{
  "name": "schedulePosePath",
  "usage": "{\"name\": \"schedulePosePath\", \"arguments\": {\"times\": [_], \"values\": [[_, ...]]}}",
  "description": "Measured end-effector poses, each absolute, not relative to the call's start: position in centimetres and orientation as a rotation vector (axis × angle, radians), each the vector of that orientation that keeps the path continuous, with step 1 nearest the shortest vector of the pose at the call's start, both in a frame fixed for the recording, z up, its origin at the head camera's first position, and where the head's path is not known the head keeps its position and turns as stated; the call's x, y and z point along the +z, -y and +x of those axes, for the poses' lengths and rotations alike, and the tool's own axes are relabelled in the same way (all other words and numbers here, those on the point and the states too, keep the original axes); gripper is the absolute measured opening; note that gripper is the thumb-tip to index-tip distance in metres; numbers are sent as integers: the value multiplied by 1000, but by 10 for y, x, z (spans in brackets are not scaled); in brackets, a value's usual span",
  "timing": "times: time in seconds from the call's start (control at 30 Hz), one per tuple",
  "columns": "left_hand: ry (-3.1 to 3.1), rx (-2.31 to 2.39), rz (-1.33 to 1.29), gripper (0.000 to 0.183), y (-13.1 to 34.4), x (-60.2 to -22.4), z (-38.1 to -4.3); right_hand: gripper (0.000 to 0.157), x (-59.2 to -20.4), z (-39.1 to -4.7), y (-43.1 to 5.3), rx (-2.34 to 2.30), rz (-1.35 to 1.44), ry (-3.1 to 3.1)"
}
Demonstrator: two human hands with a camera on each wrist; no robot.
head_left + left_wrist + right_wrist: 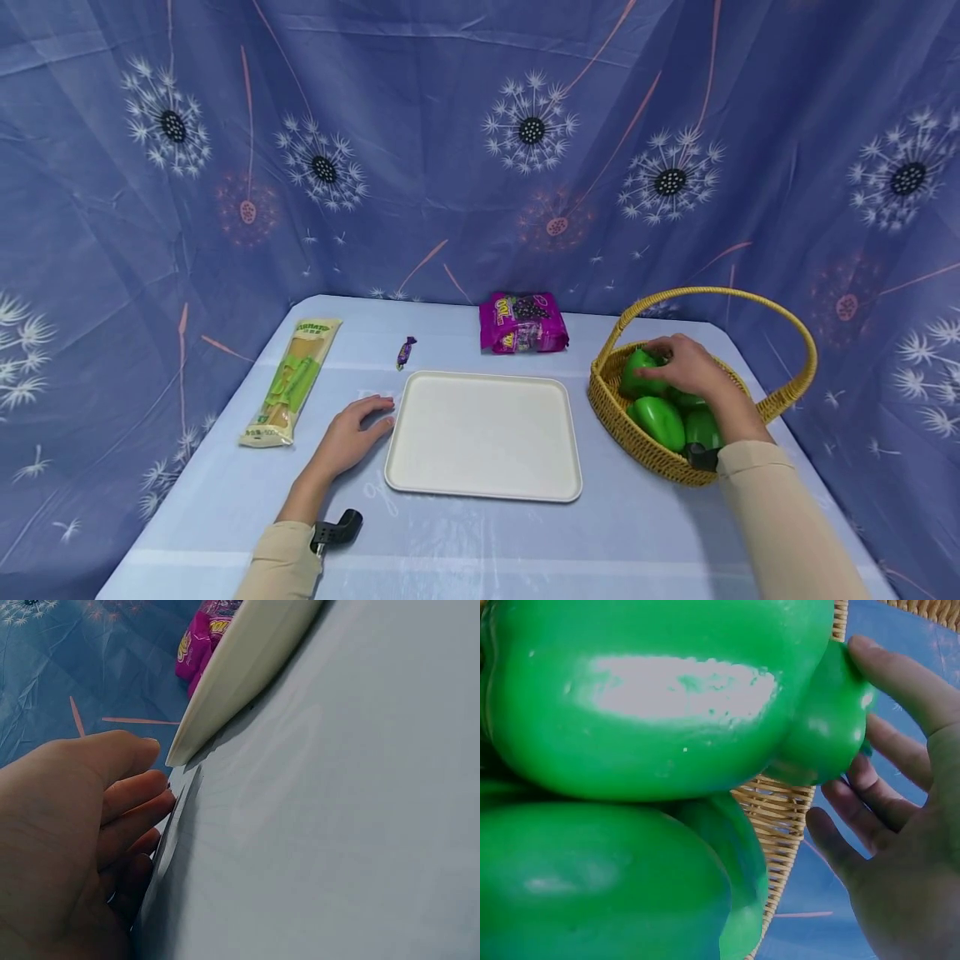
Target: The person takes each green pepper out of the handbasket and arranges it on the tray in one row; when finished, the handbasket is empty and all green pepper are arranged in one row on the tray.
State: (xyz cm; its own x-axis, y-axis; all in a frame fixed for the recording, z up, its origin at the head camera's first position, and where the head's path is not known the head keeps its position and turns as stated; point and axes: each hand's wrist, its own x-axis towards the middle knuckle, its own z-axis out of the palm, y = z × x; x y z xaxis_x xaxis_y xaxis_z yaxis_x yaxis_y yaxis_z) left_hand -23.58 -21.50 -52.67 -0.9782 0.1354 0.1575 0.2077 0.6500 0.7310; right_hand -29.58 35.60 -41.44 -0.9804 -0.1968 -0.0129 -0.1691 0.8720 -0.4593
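Observation:
My right hand [686,364] is in the wicker basket [630,433], thumb and fingers about a green bell pepper [636,377] at the basket's far left side. In the right wrist view the thumb and fingertips meet the end of that pepper [829,720], and other green peppers [592,877] fill the foreground. My left hand [351,437] rests on the table just left of the white tray [483,437], fingers relaxed and holding nothing. The left wrist view has the left hand [75,817] near the tray's rim [240,682].
A purple candy bag [523,323] lies behind the tray. A small wrapped candy [406,353] is to its left, and a yellow-green noodle-like packet [294,383] lies farther left. The basket's tall handle [720,292] arches over its peppers. A dandelion-print cloth [420,150] hangs behind the table.

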Motion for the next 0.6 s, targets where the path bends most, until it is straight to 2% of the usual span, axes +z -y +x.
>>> {"name": "schedulePosePath", "arguments": {"times": [0.13, 0.6], "values": [[2770, -1248, -287, 34, 215, -527, -236, 72, -415, -294, -355, -770, -339, -2940], [2768, -1256, -284, 32, 215, -526, -236, 82, -422, -298, -357, -973, -308, -2831]]}}
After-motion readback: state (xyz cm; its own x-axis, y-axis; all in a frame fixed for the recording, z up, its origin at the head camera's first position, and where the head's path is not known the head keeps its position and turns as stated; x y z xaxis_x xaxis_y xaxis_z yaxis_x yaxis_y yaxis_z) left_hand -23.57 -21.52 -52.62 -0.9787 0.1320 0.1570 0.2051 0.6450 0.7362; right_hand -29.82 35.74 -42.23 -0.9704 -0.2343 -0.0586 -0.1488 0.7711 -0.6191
